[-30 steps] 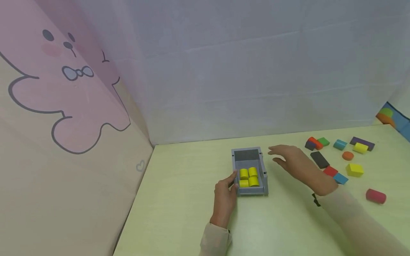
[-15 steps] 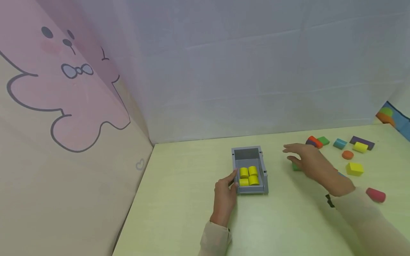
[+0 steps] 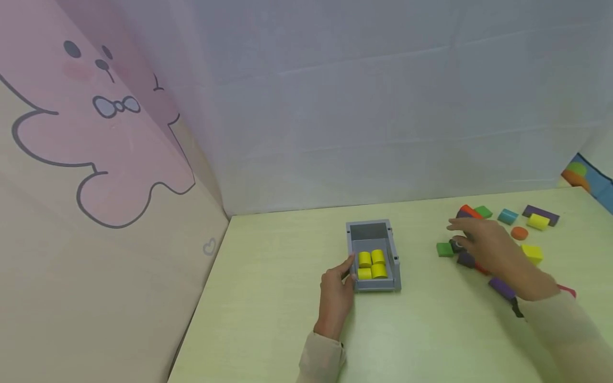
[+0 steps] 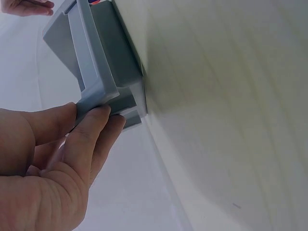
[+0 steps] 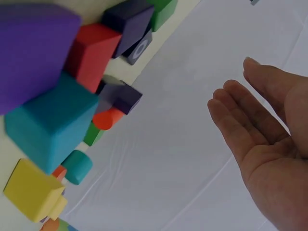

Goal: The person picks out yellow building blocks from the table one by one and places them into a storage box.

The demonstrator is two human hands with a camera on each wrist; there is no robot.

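Observation:
A small grey box [image 3: 375, 284] stands on the table, holding several yellow cylinders [image 3: 379, 271] at its near end. My left hand [image 3: 335, 298] grips its left side, and the left wrist view has thumb and fingertips pinching the box edge [image 4: 98, 89]. Farther right, my right hand [image 3: 500, 258] hovers above loose wooden blocks. Its fingers are extended and its palm [image 5: 269, 163] holds nothing in the right wrist view. Nearest to it are a green block [image 3: 444, 249] and a dark block [image 3: 465, 259]. The hand and forearm cover some blocks.
Around the right hand lie a yellow block [image 3: 532, 254], a yellow cylinder [image 3: 538, 222], a teal cylinder [image 3: 507, 216], an orange disc [image 3: 519, 233] and a purple block [image 3: 502, 288]. A pale curtain [image 3: 407, 106] rises behind the table, and a bear-printed cloth [image 3: 110, 154] hangs at the left.
My right hand has moved right, from beside the box to over the blocks, uncovering the green block and hiding others. The left hand, box and yellow cylinders stay put.

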